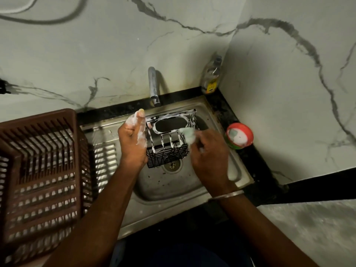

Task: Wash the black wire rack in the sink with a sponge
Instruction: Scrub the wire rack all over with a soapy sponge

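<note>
The black wire rack (167,139), streaked with white foam, is held over the steel sink (169,191) just above the drain. My left hand (133,139) grips the rack's left side, soapy, thumb pointing up. My right hand (208,157) holds a pale green sponge (188,135) against the rack's right side. The rack has an oval opening on top and a mesh basket at its near end.
A brown slatted dish basket (42,170) stands on the drainboard at the left. The tap (154,87) hangs over the sink's back edge. A soap bottle (211,76) stands in the corner, and a red tub of dish paste (239,135) sits on the black ledge at right.
</note>
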